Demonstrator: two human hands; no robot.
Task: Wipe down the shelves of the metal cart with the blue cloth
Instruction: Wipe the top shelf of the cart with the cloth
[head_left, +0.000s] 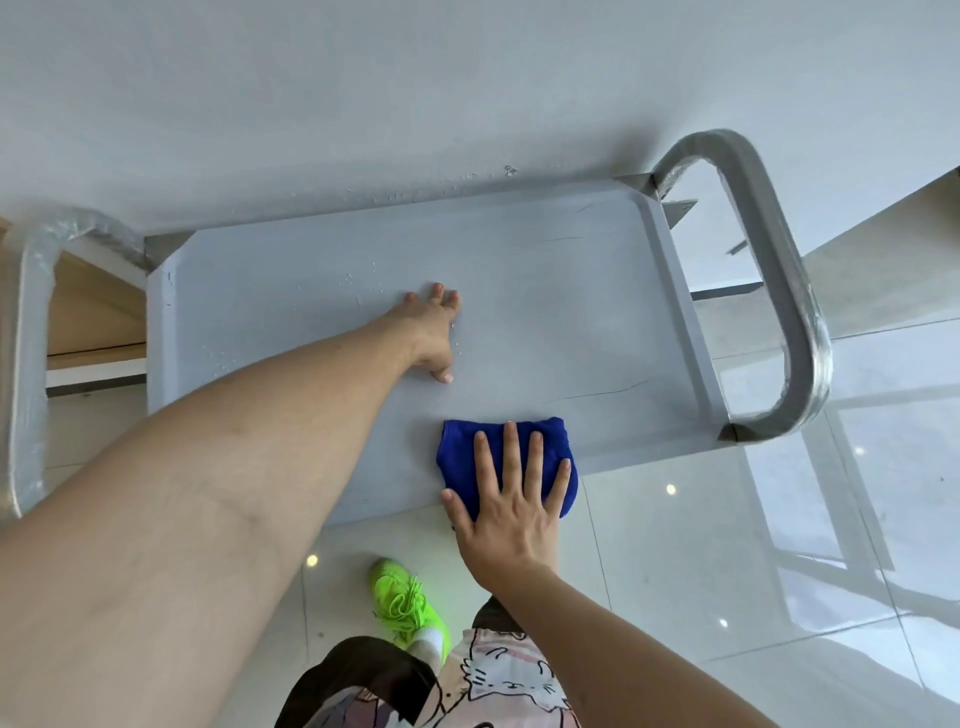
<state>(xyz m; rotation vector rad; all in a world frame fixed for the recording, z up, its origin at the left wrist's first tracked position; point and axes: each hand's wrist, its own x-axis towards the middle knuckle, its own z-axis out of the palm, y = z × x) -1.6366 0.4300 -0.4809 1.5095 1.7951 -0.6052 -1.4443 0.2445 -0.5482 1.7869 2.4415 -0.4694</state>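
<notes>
Head view looks down on the metal cart (675, 291), whose top shelf (545, 291) carries water droplets (358, 283) at its far left, so wiping looks barely begun; lower shelves are hidden. Left hand (434, 332) rests on the shelf, fingers loosely spread. Right hand (511, 499), fingers straight and spread, presses the folded blue cloth (457, 447) flat at the near edge.

The top shelf (571, 322) lies bare to the right of the left hand (434, 332) and beyond the blue cloth (457, 457). A raised rim and the looped handle (779, 291) bound its right end; another handle (31, 322) closes the left. The wall (363, 104) blocks the far side.
</notes>
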